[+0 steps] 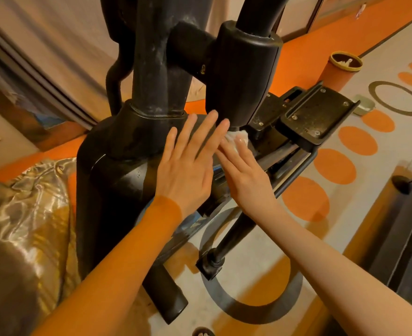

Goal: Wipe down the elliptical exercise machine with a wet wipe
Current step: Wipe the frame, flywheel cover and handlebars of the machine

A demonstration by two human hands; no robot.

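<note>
The elliptical machine (pixel 117 180) is black, its upright column scuffed and streaked with pale dust, the rounded housing below it smoother and slightly glossy. A thick pivot cover sits to the right of the column, and beyond it a studded foot pedal (pixel 317 117) with a raised lip juts out over the rails. The left hand (pixel 188 163) lies flat on the housing, fingers straight and a little spread, holding nothing. The right hand (pixel 242 173) presses a small crumpled white wet wipe (pixel 237 137) against the machine just under the pivot cover (only a corner of the wipe shows past the fingers, which lie extended over it). The two hands sit just beside each other. To the right, patterned orange-and-grey floor (pixel 369 166) lies open past the rails; to the left, shiny gold fabric (pixel 37 209) crowds the machine's base
</note>
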